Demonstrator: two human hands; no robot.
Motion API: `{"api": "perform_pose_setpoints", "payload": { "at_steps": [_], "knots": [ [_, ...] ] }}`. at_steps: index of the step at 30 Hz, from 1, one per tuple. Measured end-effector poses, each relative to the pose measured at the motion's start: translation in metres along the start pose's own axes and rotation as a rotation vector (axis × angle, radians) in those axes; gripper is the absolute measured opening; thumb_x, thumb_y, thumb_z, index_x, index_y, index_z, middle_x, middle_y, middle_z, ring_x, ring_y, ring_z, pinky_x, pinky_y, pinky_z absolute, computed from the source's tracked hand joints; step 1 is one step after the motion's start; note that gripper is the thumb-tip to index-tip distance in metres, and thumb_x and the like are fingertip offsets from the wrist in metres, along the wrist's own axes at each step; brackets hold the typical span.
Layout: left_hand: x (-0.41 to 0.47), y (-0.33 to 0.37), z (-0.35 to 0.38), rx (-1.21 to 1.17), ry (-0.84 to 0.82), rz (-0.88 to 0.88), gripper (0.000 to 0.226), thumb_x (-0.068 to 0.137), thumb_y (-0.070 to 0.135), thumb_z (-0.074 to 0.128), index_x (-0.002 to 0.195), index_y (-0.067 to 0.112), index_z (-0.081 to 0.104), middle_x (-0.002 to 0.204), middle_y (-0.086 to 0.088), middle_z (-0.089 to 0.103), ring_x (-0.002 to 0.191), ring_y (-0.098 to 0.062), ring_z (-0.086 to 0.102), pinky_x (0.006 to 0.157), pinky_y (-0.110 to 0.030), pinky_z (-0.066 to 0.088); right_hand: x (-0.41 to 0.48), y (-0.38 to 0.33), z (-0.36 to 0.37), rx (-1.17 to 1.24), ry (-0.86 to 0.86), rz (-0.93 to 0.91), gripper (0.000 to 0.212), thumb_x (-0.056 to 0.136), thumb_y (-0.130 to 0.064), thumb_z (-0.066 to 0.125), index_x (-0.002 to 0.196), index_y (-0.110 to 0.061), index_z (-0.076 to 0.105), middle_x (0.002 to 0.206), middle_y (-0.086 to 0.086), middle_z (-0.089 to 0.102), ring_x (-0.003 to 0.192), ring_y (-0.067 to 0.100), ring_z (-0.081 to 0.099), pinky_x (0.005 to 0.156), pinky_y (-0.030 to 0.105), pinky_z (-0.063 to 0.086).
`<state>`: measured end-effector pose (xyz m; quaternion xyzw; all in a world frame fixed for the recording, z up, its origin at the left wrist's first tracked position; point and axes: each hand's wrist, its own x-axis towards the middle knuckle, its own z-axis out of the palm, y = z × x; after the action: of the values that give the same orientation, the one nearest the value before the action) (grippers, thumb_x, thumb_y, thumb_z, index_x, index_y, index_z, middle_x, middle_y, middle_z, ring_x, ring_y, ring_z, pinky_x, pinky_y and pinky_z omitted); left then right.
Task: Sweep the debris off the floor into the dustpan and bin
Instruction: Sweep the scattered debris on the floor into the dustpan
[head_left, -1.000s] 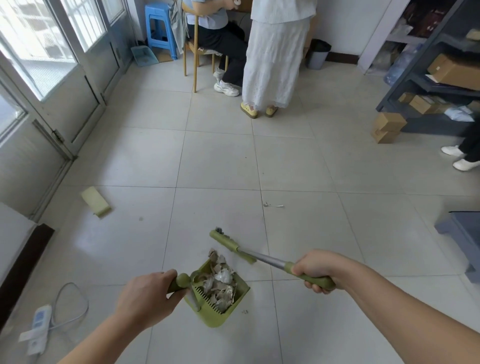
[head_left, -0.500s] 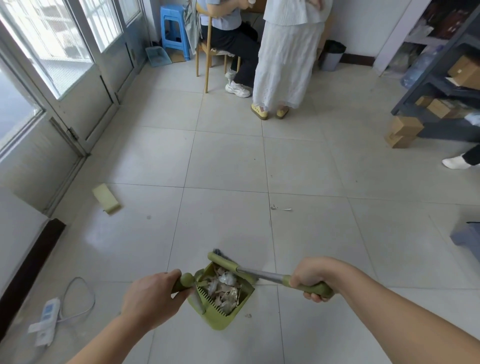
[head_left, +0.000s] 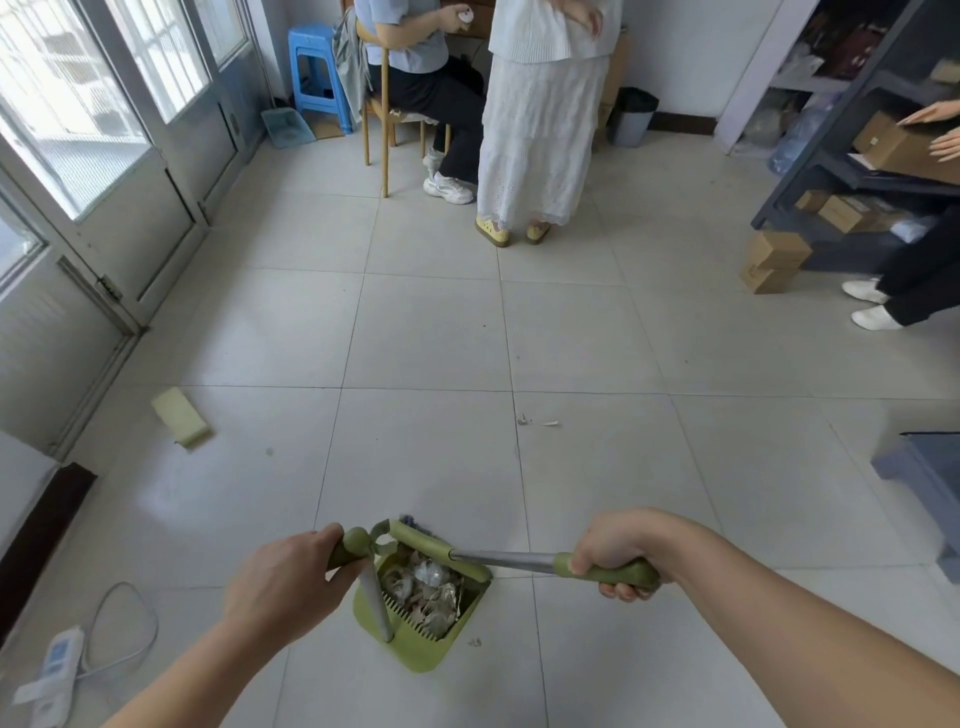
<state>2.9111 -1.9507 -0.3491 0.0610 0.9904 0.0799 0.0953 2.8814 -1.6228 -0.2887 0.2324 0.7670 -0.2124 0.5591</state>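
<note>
A green dustpan (head_left: 415, 652) hangs just above the tiled floor, full of crumpled pale debris (head_left: 428, 587). My left hand (head_left: 283, 584) grips the green top of its upright handle. My right hand (head_left: 615, 553) grips the green end of the broom handle (head_left: 501, 560), whose metal shaft runs left to the broom head (head_left: 421, 540) lying over the pan's mouth. A few small scraps (head_left: 535, 421) lie on the floor ahead, and a speck (head_left: 474, 643) sits right of the pan. A grey bin (head_left: 631, 117) stands at the far wall.
A person in a white skirt (head_left: 537, 140) stands ahead beside a seated person on a wooden chair (head_left: 387, 104). A third person's legs (head_left: 904, 291) are at the right by dark shelving (head_left: 852, 176) and cardboard boxes (head_left: 771, 265). A yellow sponge (head_left: 182, 415) and power strip (head_left: 54, 670) lie left.
The broom head has swung in from ahead of the dustpan to lie over its mouth. My view has moved forward into the room, both hands keeping their grips.
</note>
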Motion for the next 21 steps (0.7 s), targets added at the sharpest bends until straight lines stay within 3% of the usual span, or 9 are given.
{"api": "perform_pose_setpoints", "payload": {
  "at_steps": [4,10,19,21],
  "knots": [
    [0.008,0.014,-0.005,0.01,0.009,-0.007,0.041,0.086,0.063,0.043,0.074,0.024,0.042,0.062,0.007,0.051,0.058,-0.017,0.048,0.045,-0.027,0.031,-0.001,0.012,-0.014,0.016,0.005,-0.028,0.011,0.092,-0.019,0.044,0.101,-0.013,0.046,0.063,0.004,0.049,0.029,0.009,0.04,0.037,0.01,0.028],
    [0.027,0.031,-0.005,0.004,0.037,0.006,0.043,0.085,0.066,0.042,0.078,0.024,0.047,0.065,0.008,0.057,0.063,-0.017,0.056,0.054,-0.03,0.045,0.0,0.035,-0.041,0.063,0.035,-0.072,0.015,0.093,-0.021,0.046,0.105,-0.014,0.049,0.063,0.006,0.05,0.028,0.009,0.041,0.036,0.008,0.028],
    [0.078,0.049,-0.009,0.006,0.055,0.048,0.044,0.084,0.067,0.042,0.077,0.025,0.047,0.063,0.008,0.057,0.059,-0.016,0.054,0.05,-0.028,0.041,0.001,0.053,-0.088,0.224,0.115,-0.067,0.033,0.096,-0.022,0.045,0.124,-0.005,0.054,0.061,0.005,0.051,0.027,0.008,0.041,0.032,0.012,0.028],
    [0.093,0.053,-0.012,0.011,0.053,0.056,0.044,0.085,0.067,0.042,0.077,0.025,0.046,0.063,0.008,0.056,0.058,-0.016,0.052,0.048,-0.028,0.038,0.005,0.053,-0.098,0.271,0.128,-0.061,0.028,0.096,-0.022,0.045,0.118,-0.006,0.055,0.06,0.005,0.05,0.026,0.007,0.04,0.031,0.012,0.027]
  ]
}}
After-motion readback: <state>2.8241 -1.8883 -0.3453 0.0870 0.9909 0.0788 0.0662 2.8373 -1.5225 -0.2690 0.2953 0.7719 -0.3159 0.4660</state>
